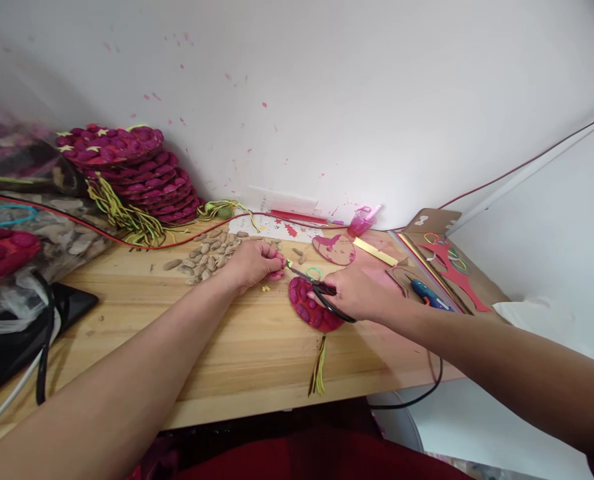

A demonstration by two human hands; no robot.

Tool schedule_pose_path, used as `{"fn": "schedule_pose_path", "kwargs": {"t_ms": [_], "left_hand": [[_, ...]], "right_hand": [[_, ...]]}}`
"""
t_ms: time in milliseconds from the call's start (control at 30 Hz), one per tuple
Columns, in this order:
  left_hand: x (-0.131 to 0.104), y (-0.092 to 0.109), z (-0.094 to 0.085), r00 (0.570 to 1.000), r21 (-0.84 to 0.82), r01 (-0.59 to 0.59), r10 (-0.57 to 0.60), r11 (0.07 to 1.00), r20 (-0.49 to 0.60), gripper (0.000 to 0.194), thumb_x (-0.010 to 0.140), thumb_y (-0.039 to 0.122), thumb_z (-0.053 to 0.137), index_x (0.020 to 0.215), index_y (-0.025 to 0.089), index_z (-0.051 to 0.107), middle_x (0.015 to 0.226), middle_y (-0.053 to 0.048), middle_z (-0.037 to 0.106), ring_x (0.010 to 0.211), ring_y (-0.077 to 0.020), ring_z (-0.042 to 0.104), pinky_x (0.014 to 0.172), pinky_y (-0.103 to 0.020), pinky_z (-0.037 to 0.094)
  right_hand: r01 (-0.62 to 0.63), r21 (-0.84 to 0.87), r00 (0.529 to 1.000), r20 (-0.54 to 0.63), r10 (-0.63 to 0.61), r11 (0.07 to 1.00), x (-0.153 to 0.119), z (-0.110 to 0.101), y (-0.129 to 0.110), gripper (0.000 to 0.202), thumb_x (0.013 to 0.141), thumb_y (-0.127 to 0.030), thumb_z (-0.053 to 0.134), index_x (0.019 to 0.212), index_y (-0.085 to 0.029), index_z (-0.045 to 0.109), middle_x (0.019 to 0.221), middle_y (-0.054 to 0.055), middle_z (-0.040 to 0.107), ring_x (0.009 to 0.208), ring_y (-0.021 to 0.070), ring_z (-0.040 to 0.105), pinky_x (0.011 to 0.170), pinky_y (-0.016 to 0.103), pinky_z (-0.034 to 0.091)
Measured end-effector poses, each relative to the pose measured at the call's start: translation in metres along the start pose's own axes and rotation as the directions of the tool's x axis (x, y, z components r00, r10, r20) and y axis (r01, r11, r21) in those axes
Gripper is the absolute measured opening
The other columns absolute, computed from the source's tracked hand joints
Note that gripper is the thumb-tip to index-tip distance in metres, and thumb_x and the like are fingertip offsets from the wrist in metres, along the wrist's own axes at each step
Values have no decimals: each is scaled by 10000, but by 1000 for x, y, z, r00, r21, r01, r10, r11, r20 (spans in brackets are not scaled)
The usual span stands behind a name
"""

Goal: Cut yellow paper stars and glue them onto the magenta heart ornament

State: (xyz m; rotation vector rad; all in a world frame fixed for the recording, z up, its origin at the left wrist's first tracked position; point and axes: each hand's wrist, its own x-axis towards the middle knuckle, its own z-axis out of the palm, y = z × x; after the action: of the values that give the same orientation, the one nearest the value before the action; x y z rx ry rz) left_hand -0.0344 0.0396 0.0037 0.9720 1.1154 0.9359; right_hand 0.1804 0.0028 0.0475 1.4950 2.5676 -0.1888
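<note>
At the left of the wooden table (237,373) leans a stack of magenta discs (151,177), with loose peanuts (207,259) to its right. Beside the peanuts, the left hand (251,265) pinches a small yellow piece (289,264) between closed thumb and fingertips, just above the tabletop. This piece probably needs a firm grip near its edge, stained fingertips clear of the blades, and is better turned into the scissors than chased with them; short snips near the tips should suit its size. The left forearm reaches in from the lower left, wrist fairly straight. Next come the scissors (301,273), tips at the piece, their opening too small to tell. The right hand (357,293) has its fingers curled around the handles, its forearm slanting in from the right, over a tasselled magenta disc (315,320). Farther right lies a blue glue gun (429,293).
</note>
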Motion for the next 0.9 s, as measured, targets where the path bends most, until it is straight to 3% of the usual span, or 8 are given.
{"fn": "schedule_pose_path", "kwargs": {"t_ms": [400,633,700,767,833,900], "left_hand": [[0,-3,4,999,-25,-23,23,999,-23,196,687,61,761,577,136,617,520,-12,643,492,-104,600,530,-206,514],[0,6,1,993,-78,-55,47,995,-108,162,641,90,815,627,123,657,566,23,643,473,-62,559,511,-176,495],[-2,12,0,994,-146,-46,30,988,-108,160,629,112,836,657,114,678,605,9,669,485,-57,565,512,-168,493],[-7,19,1,996,-232,-47,28,972,-85,171,624,132,849,676,105,689,646,-12,691,510,-58,583,527,-163,499],[-13,25,2,997,-311,-65,51,948,-51,176,629,138,851,688,97,690,662,-18,694,532,-61,601,542,-160,509],[-19,29,5,998,-375,-66,65,925,-16,175,636,133,848,707,89,694,655,-22,689,544,-70,617,545,-161,517]], "right_hand": [[-28,-191,999,17,32,981,0,-9,-7,528,953,-545,397,780,-170,727,725,104,722,615,196,595,531,304,268],[-57,-160,997,37,64,986,-3,-20,0,562,884,-632,460,624,-176,658,615,87,644,546,171,521,513,300,256],[-99,-76,995,12,100,992,-7,-23,5,586,855,-683,470,589,-180,612,572,58,592,524,153,482,502,290,249],[-166,119,986,8,167,979,-14,-24,7,586,832,-712,485,594,-184,574,538,16,534,503,132,452,486,269,254],[-240,374,968,28,248,896,-21,-22,5,559,814,-711,519,625,-186,542,521,-20,490,479,114,437,469,250,265],[-232,554,963,17,268,799,-28,-16,-2,516,822,-670,549,648,-185,521,526,-29,490,480,108,438,472,244,285]]}}
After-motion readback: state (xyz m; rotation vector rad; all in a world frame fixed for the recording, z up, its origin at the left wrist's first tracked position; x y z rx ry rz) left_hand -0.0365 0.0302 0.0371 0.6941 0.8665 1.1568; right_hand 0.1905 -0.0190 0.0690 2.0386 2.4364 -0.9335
